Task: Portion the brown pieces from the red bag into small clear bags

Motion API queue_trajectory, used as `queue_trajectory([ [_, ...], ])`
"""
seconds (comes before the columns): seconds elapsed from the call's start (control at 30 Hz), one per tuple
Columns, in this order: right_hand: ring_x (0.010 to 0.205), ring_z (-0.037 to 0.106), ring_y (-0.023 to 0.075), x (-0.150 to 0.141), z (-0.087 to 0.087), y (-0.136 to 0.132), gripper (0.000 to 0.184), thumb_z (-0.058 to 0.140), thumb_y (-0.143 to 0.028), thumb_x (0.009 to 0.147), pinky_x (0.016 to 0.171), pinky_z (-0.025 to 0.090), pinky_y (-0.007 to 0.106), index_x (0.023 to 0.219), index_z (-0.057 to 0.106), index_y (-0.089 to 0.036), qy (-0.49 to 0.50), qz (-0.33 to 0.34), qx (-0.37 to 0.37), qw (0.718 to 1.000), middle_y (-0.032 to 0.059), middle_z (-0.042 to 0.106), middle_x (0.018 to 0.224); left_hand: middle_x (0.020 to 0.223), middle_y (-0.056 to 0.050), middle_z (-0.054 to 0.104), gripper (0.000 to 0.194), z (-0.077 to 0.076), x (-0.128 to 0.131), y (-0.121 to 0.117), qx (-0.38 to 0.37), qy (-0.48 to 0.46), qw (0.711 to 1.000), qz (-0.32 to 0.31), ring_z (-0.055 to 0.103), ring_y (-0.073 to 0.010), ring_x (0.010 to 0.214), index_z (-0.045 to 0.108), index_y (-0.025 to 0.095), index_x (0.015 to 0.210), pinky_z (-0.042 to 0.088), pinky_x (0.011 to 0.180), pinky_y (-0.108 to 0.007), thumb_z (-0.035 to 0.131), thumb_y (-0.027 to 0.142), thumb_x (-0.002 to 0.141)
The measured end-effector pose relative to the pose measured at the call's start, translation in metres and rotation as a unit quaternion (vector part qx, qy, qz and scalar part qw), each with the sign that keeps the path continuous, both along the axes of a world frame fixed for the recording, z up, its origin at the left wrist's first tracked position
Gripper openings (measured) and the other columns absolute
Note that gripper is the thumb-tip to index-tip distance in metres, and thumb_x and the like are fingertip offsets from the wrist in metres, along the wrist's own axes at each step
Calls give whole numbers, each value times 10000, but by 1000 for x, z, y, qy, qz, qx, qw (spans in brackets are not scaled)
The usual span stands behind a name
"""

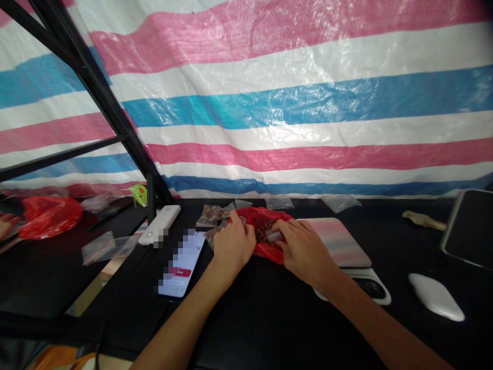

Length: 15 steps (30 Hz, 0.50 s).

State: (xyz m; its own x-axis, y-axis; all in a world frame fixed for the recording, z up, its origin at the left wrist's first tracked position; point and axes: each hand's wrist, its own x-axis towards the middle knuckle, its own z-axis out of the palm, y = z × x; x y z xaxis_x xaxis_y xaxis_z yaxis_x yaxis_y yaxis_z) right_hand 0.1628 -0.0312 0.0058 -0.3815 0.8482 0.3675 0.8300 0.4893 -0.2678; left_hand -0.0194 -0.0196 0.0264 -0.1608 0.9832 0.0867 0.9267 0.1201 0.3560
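A red plastic bag (265, 246) lies on the black table top between my hands, with brown pieces showing inside it. My left hand (234, 244) grips its left side. My right hand (304, 252) rests on its right side, its fingers pinching a small clear packet (274, 236) at the bag's opening. Just beyond my left hand lie small clear bags of brown pieces (211, 216). The pieces look like dried food, but I cannot tell what they are.
A phone (181, 264) with a pixelated screen and a white power bank (159, 223) lie left of my hands. A pink pad (339, 241) and a white mouse (436, 297) lie to the right. Another hand (7, 224) and a red bag (50, 217) show far left. A striped tarp hangs behind.
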Motion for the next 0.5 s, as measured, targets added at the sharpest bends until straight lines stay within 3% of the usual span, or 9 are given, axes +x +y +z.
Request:
queue_trajectory([
  [0.13, 1061, 678, 249, -1, -7, 0, 352, 578, -37, 864, 929, 438, 379, 1180, 623, -183, 11, 29, -26, 999, 83, 753, 1146, 905, -130, 703, 252, -16, -1, 8, -8, -184, 981, -61, 705, -302, 820, 434, 208, 1051, 455, 754, -362, 590, 310, 882],
  [0.27, 1149, 672, 278, 0, -10, 1, 391, 591, -130, 923, 1000, 447, 420, 1312, 616, -163, -21, 33, -25, 999, 131, 727, 1264, 794, 23, 567, 373, -30, -2, 18, 25, -367, 924, -109, 580, -163, 679, 337, 249, 967, 408, 660, -267, 657, 166, 797],
  [0.37, 1094, 689, 285, 0, -7, 0, 314, 602, -193, 951, 966, 469, 421, 1259, 665, -179, -45, 21, -30, 998, 121, 742, 1225, 753, 73, 489, 415, -33, -1, 23, 18, -430, 898, -93, 489, -109, 633, 321, 248, 934, 387, 626, -229, 667, 99, 760],
  [0.5, 1045, 691, 288, -2, -6, 0, 343, 625, -248, 958, 917, 478, 410, 1296, 647, -191, -49, -5, -30, 998, 105, 734, 1236, 731, 91, 465, 398, -28, 2, 24, 12, -474, 879, -58, 459, -86, 619, 351, 236, 940, 387, 611, -202, 662, 73, 753],
])
